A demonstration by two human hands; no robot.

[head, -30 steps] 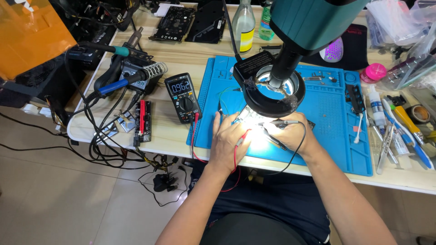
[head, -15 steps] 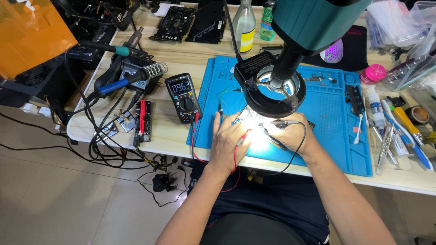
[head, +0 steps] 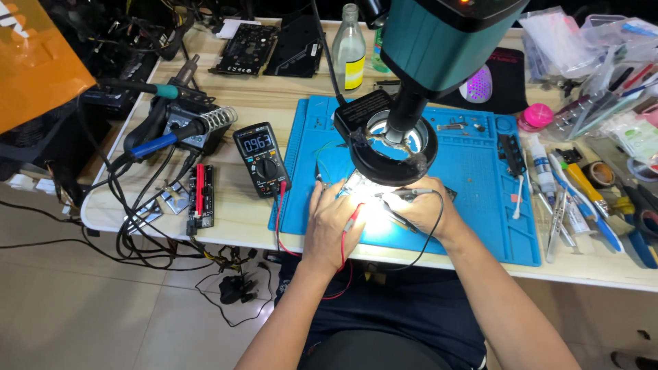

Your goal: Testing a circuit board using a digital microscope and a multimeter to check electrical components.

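Little has moved since the earlier frames: both hands stay under the ring light, the meter and tools lie as before.

Head view. Left hand (head: pixel 337 223) rests on the blue work mat (head: pixel 480 226), fingers curled around a red probe (head: pixel 351 218) whose red lead runs back over the wrist toward the multimeter (head: pixel 260 157). Right hand (head: pixel 423 209) pinches a black probe (head: pixel 404 194), its black lead looping out past the wrist. Both probe tips meet in the bright glare between the hands; whatever lies there is washed out, cannot tell what. Teal microscope (head: pixel 439 41) and its black ring light (head: pixel 394 147) hang just above the hands.

Containers: glass bottle (head: pixel 349 48) at the mat's far edge, yellow label, contents not readable. Pink round tub (head: pixel 537 115) right of the mat, lid on. Clear plastic bags (head: pixel 569 34) at far right, contents unclear. Soldering iron stand (head: pixel 199 127) at left holds a blue-handled iron.
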